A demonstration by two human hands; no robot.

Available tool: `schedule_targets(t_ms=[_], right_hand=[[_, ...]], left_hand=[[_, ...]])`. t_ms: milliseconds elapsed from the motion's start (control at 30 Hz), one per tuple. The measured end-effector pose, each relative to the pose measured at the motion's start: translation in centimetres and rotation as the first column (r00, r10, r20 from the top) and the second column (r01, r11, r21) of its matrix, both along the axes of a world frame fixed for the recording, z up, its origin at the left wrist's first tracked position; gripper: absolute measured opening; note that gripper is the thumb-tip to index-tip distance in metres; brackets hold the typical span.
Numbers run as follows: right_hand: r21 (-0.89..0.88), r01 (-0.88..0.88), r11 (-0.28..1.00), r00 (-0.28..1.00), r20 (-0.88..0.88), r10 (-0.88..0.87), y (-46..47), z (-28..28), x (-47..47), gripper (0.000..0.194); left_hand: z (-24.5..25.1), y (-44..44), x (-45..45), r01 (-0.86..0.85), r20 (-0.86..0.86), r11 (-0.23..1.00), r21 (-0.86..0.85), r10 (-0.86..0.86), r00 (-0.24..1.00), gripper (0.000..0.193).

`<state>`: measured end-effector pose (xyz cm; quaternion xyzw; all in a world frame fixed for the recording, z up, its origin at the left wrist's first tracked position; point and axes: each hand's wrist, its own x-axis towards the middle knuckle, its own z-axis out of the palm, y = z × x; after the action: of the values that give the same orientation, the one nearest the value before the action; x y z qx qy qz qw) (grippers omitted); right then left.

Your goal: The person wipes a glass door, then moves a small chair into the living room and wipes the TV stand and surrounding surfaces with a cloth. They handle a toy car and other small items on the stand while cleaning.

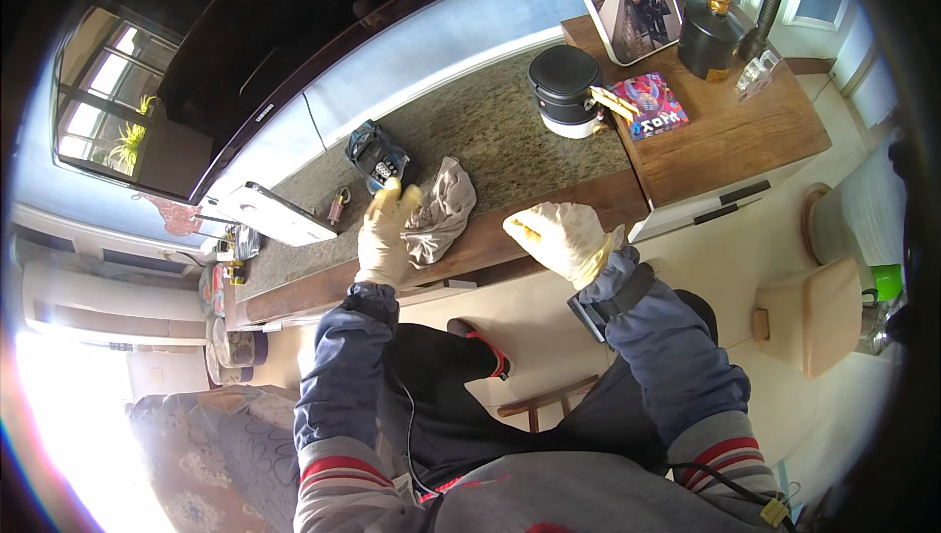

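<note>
My left hand (pixel 384 235), in a pale glove, reaches over a stone-topped cabinet (pixel 507 103) with its fingers apart. Its fingertips are at the near edge of a blue and black object (pixel 376 156), perhaps a toy car; whether they touch it is unclear. Just right of that hand lies a crumpled grey-beige cloth (pixel 445 213), hanging over the cabinet's wooden front edge. My right hand (pixel 562 240), gloved too, is raised in front of that edge with its fingers curled. What may be inside its curl is hidden.
A television (pixel 331 40) overhangs the cabinet's back left. Leftward stand a white box-like device (pixel 283 213) and a small pink bottle (pixel 337 208). A black-and-white canister (pixel 564 92), a colourful booklet (pixel 650 106), a framed photo (pixel 632 3) and a black bottle (pixel 709 40) stand rightward.
</note>
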<state>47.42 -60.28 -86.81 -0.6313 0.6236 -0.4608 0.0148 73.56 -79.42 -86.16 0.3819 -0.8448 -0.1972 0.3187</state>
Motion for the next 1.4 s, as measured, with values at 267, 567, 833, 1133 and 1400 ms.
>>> schedule_targets(t_ms=[267, 567, 833, 1133, 1400], right_hand=[[0.059, -0.004, 0.998, 0.998, -0.056, 0.007, 0.0, -0.1, -0.1, 0.019], [0.051, 0.011, 0.999, 0.999, -0.049, -0.009, 0.1, -0.3, -0.3, 0.027], [-0.009, 0.016, 1.000, 0.990, -0.139, -0.017, 0.3, -0.1, -0.6, 0.011], [-0.088, 0.028, 0.996, 0.959, -0.279, -0.052, 0.3, -0.3, -0.8, 0.010], [-0.029, 0.007, 1.000, 0.964, -0.264, -0.014, 0.6, -0.2, -0.9, 0.024]], left_hand=[[1.1, -5.8, -0.8, -0.314, 0.722, 0.917, -0.245, 0.389, 0.572, 0.064], [0.4, -7.9, -3.8, -0.166, 0.810, 0.929, -0.332, 0.371, 0.455, 0.029], [-0.9, -7.5, -12.9, -0.036, 0.730, 0.952, -0.305, 0.258, 0.632, 0.018], [-3.9, -3.5, -19.9, -0.004, 0.618, 0.947, -0.321, 0.212, 0.757, 0.020], [-2.1, 0.6, -20.0, 0.161, 0.689, 0.902, -0.399, 0.180, 0.702, 0.012]])
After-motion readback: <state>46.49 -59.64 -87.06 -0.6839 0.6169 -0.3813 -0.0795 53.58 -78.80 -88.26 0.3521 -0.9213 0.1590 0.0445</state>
